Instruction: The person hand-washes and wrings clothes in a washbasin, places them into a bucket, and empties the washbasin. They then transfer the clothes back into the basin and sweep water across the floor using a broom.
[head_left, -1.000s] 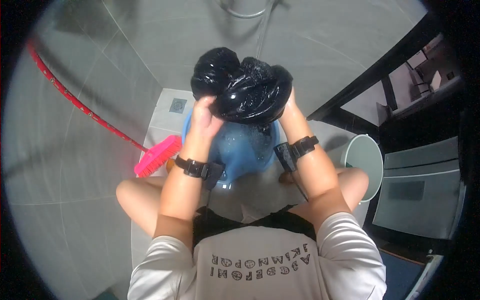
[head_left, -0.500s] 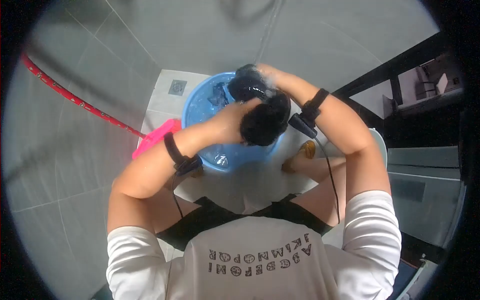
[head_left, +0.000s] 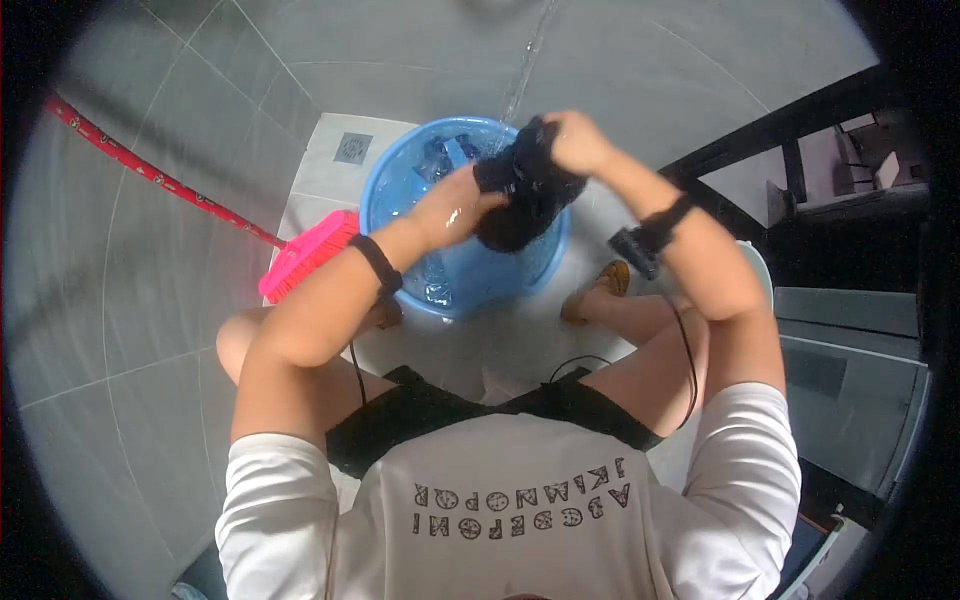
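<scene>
A wet black garment (head_left: 527,190) is stretched and bunched between my two hands above a blue basin (head_left: 376,180); its kind I cannot make out. My left hand (head_left: 450,208) grips its left side, with the fingers partly hidden by the fabric. At the upper right end, my right hand (head_left: 580,146) is closed around the cloth. Beneath the garment, the basin holds water and a dark blue cloth (head_left: 445,155) lies in it near the far rim.
A thin stream of water (head_left: 525,65) comes down behind the garment. To the left of the basin stands a pink broom (head_left: 310,255) with a red patterned handle (head_left: 165,180). A floor drain (head_left: 352,148) is set in the tiles. My sandalled foot (head_left: 600,290) is near the basin.
My right hand has moved right, pulling the garment's end up and away from the stream. My left hand has shifted slightly up. The garment has gone from two rounded bunches to a stretched shape.
</scene>
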